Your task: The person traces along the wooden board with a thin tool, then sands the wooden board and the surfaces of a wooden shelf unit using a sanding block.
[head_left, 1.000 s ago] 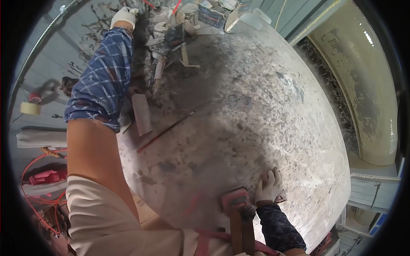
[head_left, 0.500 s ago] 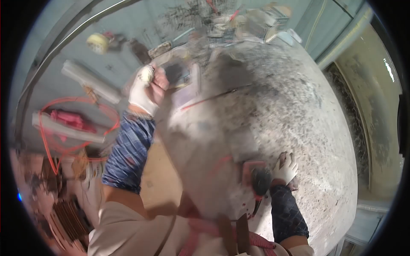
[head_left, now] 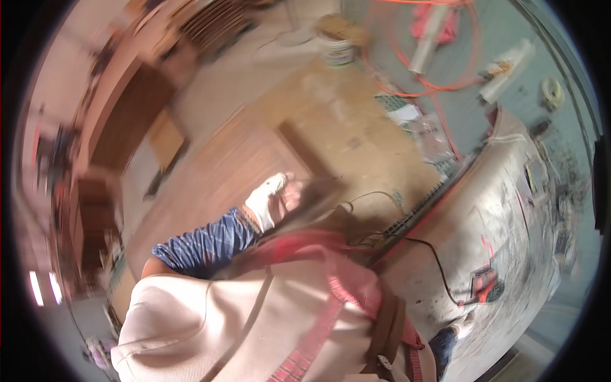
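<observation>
Left hand [head_left: 270, 198] gloved, partly curled, contents indeterminable, seen over brown board [head_left: 223, 159], right hand [head_left: 464, 325] at pale slab [head_left: 474, 226], grip obscured by blur, red-black tool [head_left: 487, 286] on slab near that hand, black cord [head_left: 440, 266] attached.

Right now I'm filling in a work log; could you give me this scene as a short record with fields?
Left hand: gloved, fingers curled, away from the slab; contents unclear
Right hand: gloved, partly hidden, at the slab; grip unclear
Tool: red and black, on the slab near the right hand
Bucket: white, near the picture's top
Picture: blurred
</observation>
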The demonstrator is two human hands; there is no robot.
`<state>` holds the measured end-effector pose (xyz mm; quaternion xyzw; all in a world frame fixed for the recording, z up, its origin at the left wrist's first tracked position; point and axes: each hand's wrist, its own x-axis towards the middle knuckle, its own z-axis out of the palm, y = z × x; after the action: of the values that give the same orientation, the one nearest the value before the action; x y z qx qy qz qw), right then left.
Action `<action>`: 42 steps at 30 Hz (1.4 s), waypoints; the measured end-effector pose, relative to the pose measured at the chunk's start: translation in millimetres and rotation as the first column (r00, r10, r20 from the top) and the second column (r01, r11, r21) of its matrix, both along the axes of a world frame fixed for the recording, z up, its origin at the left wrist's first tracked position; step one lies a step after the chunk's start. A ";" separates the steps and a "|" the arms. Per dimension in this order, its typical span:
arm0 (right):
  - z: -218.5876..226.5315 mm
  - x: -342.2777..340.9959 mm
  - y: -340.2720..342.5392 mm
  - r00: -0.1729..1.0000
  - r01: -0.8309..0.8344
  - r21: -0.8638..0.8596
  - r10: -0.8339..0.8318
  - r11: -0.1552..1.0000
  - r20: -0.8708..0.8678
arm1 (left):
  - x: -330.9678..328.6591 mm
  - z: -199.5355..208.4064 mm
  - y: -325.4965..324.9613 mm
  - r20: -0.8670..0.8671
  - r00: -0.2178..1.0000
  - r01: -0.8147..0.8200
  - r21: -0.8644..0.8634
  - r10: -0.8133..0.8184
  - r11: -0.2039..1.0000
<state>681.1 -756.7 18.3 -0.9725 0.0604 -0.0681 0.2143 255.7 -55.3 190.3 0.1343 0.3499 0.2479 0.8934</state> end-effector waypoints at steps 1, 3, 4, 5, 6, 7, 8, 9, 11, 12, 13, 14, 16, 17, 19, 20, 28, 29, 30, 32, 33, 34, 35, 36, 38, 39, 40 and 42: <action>-25.8 6.3 -27.0 0.995 0.026 0.267 -0.052 0.963 0.090 | -28.8 -3.1 3.7 0.004 0.994 -0.113 -0.021 0.113 0.993; -58.0 -40.4 40.2 0.997 0.022 0.260 -0.004 0.965 -0.071 | -79.8 -13.7 -25.7 0.040 0.957 -0.288 -0.005 0.288 0.958; -56.1 -66.1 84.7 0.987 -0.005 0.223 0.041 0.975 -0.156 | -99.5 -23.2 -35.7 0.016 0.938 -0.346 -0.042 0.347 0.937; -53.0 -93.0 118.2 0.968 -0.044 0.204 0.092 0.978 -0.233 | -111.9 -20.0 -46.9 -0.122 0.911 -0.401 -0.041 0.393 0.915; -52.4 -111.3 144.5 0.947 -0.094 0.194 0.148 0.977 -0.286 | -129.2 -25.1 -56.6 -0.079 0.907 -0.416 -0.025 0.413 0.909; -52.6 -126.2 166.4 0.918 -0.148 0.187 0.205 0.971 -0.339 | -144.4 -29.9 -65.1 -0.036 0.905 -0.425 -0.007 0.425 0.905; -54.2 -130.8 193.2 0.892 -0.207 0.186 0.264 0.960 -0.366 | -145.7 -41.8 -63.7 -0.068 0.895 -0.441 0.014 0.441 0.897; -53.1 -145.8 205.9 0.862 -0.245 0.182 0.300 0.952 -0.410 | -158.4 -44.9 -69.0 -0.073 0.882 -0.466 -0.003 0.465 0.885; -50.4 -170.2 224.9 0.817 -0.306 0.180 0.355 0.935 -0.456 | -185.6 -49.5 -77.3 -0.078 0.860 -0.504 0.009 0.504 0.863; -47.2 -178.9 232.5 0.797 -0.337 0.174 0.379 0.925 -0.470 | -198.4 -51.8 -83.1 -0.123 0.841 -0.534 -0.027 0.527 0.845; -44.1 -185.1 238.7 0.782 -0.364 0.168 0.398 0.916 -0.480 | -210.7 -59.0 -89.9 -0.130 0.829 -0.553 -0.049 0.544 0.831; -41.9 -191.4 245.0 0.769 -0.387 0.159 0.413 0.908 -0.487 | -223.5 -67.1 -95.5 -0.132 0.825 -0.562 -0.078 0.550 0.823; -36.9 -205.3 263.8 0.747 -0.436 0.155 0.453 0.886 -0.487 | -259.9 -91.2 -104.1 -0.084 0.828 -0.561 -0.124 0.554 0.819; -33.0 -210.4 272.4 0.742 -0.457 0.154 0.471 0.876 -0.477 | -277.9 -103.4 -113.3 -0.096 0.818 -0.575 -0.150 0.567 0.804; -25.8 -225.7 289.6 0.729 -0.502 0.148 0.509 0.852 -0.458 | -311.2 -116.5 -128.8 -0.140 0.760 -0.649 -0.200 0.634 0.734; -21.3 -233.5 298.6 0.717 -0.530 0.147 0.534 0.835 -0.449 | -323.5 -117.0 -140.3 -0.207 0.740 -0.657 -0.018 0.641 0.753; 13.8 -330.8 423.1 0.379 -0.855 0.288 0.898 0.432 -0.222 | -473.5 -150.2 -183.9 -0.534 0.482 -0.630 0.339 0.695 0.698; 36.4 -376.5 469.6 0.296 -0.871 0.283 0.889 0.401 -0.350 | -484.4 -158.3 -188.9 -0.514 0.428 -0.688 0.349 0.744 0.637; 60.0 -422.9 515.4 0.208 -0.887 0.277 0.856 0.368 -0.473 | -497.6 -169.0 -194.6 -0.610 0.386 -0.461 0.522 0.692 0.717; 26.5 -444.1 539.2 -0.049 -0.884 0.434 0.890 0.172 -0.453 | -495.3 -158.9 -180.7 -0.680 0.389 -0.480 0.426 0.621 0.767; 9.8 -454.9 551.3 -0.179 -0.851 0.519 0.884 0.081 -0.432 | -492.1 -159.8 -175.1 -0.650 0.394 -0.511 0.433 0.650 0.743; -4.7 -465.2 547.7 -0.206 -0.819 0.566 0.876 0.089 -0.436 | -492.6 -164.7 -172.3 -0.654 0.390 -0.490 0.448 0.648 0.748; -19.7 -474.4 543.4 -0.228 -0.785 0.611 0.870 0.101 -0.437 | -493.1 -170.8 -169.1 -0.655 0.393 -0.461 0.466 0.645 0.755; -35.5 -483.7 539.8 -0.251 -0.749 0.653 0.862 0.116 -0.441 | -497.3 -174.4 -165.7 -0.643 0.432 -0.457 0.448 0.632 0.768; -34.2 -507.2 533.4 -0.226 -0.603 0.783 0.908 0.154 -0.353 | -508.0 -187.8 -164.2 -0.628 0.460 -0.420 0.468 0.627 0.777; -30.5 -509.5 532.5 -0.257 -0.689 0.722 0.907 0.071 -0.335 | -508.1 -189.9 -164.5 -0.617 0.458 -0.429 0.477 0.640 0.767; -26.4 -510.4 532.1 -0.287 -0.762 0.647 0.902 -0.012 -0.322 | -510.1 -191.4 -163.7 -0.618 0.463 -0.424 0.474 0.635 0.772; -8.9 -508.1 537.8 -0.184 -0.645 0.689 0.807 0.332 -0.561 | -516.3 -194.8 -162.5 -0.624 0.484 -0.382 0.480 0.614 0.790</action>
<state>172.9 -218.8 9.4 -0.6691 -0.4030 0.5842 0.2206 -260.6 -217.9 -4.5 0.2391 0.6731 0.4653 0.5227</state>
